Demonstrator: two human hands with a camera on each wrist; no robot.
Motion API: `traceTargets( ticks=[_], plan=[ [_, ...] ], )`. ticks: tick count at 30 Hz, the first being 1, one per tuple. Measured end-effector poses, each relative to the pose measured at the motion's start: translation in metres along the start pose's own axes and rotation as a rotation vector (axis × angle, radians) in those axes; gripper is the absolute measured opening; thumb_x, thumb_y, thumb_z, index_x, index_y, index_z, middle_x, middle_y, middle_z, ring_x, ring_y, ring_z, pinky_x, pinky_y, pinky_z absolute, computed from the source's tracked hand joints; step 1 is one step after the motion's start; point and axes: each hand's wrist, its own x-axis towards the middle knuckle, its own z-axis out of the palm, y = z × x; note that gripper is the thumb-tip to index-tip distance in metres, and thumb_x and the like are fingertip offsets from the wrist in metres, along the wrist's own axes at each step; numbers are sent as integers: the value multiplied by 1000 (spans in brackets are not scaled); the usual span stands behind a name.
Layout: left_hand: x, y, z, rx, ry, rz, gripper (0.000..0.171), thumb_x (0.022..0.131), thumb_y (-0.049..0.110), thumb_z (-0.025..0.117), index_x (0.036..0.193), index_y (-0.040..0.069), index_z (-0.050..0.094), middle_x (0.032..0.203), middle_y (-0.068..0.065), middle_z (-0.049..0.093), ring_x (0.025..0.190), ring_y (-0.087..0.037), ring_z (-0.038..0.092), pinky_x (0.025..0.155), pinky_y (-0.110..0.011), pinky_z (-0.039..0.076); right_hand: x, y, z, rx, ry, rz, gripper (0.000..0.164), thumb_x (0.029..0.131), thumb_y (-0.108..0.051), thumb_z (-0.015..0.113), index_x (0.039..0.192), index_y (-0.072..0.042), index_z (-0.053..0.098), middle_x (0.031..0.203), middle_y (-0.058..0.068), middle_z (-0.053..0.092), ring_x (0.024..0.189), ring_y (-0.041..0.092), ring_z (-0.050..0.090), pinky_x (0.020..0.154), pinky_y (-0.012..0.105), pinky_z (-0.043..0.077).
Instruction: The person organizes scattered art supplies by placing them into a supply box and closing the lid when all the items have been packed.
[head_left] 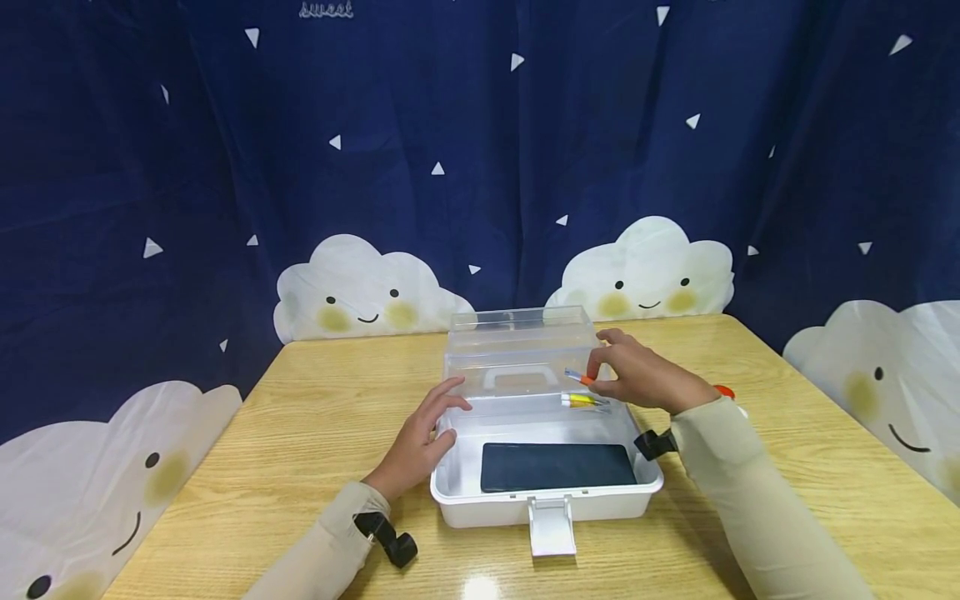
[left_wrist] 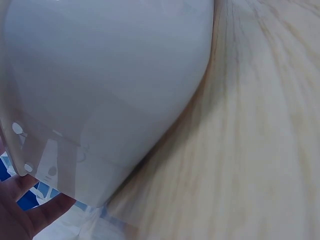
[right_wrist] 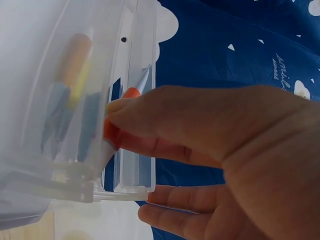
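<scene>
A white case [head_left: 450, 512] with a raised clear lid [head_left: 517, 337] stands on the table. My right hand [head_left: 637, 371] is above the lid's right side, pinching a slim orange tool [right_wrist: 131, 93] with a pointed grey tip between thumb and index finger. Its exact kind I cannot tell. Below that hand, several yellow tools [head_left: 577, 401] lie in the clear upper part. A dark flat rectangle [head_left: 555, 467] covers part of the case floor. My left hand [head_left: 420, 437] is at the case's left side, fingers spread and slightly bent, holding nothing; contact with the wall is unclear.
The case's front latch [head_left: 552, 529] hangs down toward the viewer. A red item [head_left: 724, 390] sits on the wooden table [head_left: 337, 408], partly behind my right forearm. Behind the table hangs a dark blue curtain [head_left: 390, 100] with smiling clouds.
</scene>
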Motion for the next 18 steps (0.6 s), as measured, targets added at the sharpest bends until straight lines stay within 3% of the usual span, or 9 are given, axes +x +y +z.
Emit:
traceTargets(
  ticks=[8, 18],
  plan=[
    [0, -1, 0, 0, 4, -4, 43, 85, -1, 49, 117, 26, 57, 153, 13, 31, 141, -17, 29, 99, -54, 39, 0, 0, 0, 1, -5, 12, 5, 83, -16, 73, 87, -17, 72, 144, 31, 34, 130, 51, 33, 94, 65, 39],
    [0, -2, 0, -5, -4, -5, 41, 85, -2, 49, 117, 22, 57, 154, 3, 32, 141, -16, 29, 99, -54, 38, -1, -1, 1, -7, -15, 23, 5, 82, -15, 74, 87, -16, 73, 145, 31, 34, 130, 51, 32, 94, 65, 39]
  ],
)
